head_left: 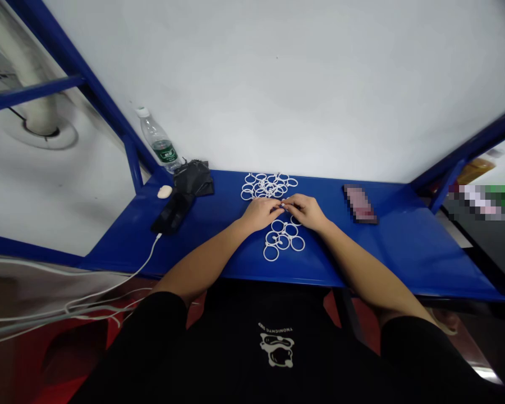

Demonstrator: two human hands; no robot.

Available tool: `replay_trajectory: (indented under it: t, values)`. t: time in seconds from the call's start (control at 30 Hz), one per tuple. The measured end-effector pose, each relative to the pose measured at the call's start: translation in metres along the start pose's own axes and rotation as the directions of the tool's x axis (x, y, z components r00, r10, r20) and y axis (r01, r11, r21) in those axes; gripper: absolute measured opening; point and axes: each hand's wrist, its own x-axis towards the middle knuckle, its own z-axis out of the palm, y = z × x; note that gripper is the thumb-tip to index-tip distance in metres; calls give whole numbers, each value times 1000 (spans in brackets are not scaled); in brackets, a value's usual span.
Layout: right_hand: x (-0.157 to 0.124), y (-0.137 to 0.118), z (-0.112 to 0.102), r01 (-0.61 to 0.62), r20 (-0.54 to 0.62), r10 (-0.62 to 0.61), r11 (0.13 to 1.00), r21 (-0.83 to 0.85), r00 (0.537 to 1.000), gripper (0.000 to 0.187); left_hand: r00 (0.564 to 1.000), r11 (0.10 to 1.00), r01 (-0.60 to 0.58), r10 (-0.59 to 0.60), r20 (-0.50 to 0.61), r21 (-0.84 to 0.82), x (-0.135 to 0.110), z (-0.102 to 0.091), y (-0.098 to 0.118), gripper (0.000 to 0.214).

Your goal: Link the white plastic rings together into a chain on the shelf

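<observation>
My left hand point(261, 213) and my right hand point(306, 210) meet over the middle of the blue shelf, fingertips pinched together around a small white piece point(283, 205). It looks like part of a white ring, but the fingers cover most of it. Just beyond my hands lies a heap of white plastic rings point(269, 186), overlapping one another. On the near side, a looser group of white rings point(283, 235) lies flat, some with small tabs. One ring of this group is partly under my right hand.
A phone point(360, 203) lies to the right. At the left are a clear plastic bottle point(160, 140) with a green label, a crumpled black bag point(193, 178), a black device point(173, 213) with a white cable point(151, 249), and a small white case point(164, 192). Blue posts point(105, 112) flank the shelf.
</observation>
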Motion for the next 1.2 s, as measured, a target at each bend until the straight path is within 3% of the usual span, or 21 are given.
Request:
replay_trajectory:
  t: [0.17, 0.3, 0.53, 0.7, 0.83, 0.97, 1.07, 1.2]
  values:
    - [0, -8, 0, 44, 19, -44, 999, 29, 999, 17, 992, 982, -128, 128, 5, 137, -1, -2, -3, 26]
    - [0, -9, -1, 42, 32, -43, 999, 32, 999, 17, 985, 974, -172, 175, -10, 149, -2, -2, -4, 30]
    - [1, -12, -4, -73, 2, 73, 996, 43, 997, 21, 995, 995, -93, 95, -36, 41, -1, -6, 5, 31]
    - [-1, 7, -9, -165, -97, 162, 986, -29, 982, 27, 998, 999, -47, 48, -51, 22, 0, -10, 6, 30]
    - [-2, 20, -11, -173, 43, 173, 985, 1, 984, 40, 996, 1000, -10, 11, -91, 13, 1, -10, 5, 29]
    - [-1, 18, -10, -193, 212, 189, 981, -3, 959, 55, 993, 1000, 12, -10, -114, 13, 2, -11, 4, 28]
    - [-1, 15, -9, -170, 245, 180, 984, -60, 953, 50, 998, 1000, -23, 22, -67, -20, 1, -11, 3, 28]
    - [-1, 23, -9, -118, 242, 150, 983, -143, 959, 31, 979, 978, -174, 184, 86, -115, -3, -9, 7, 18]
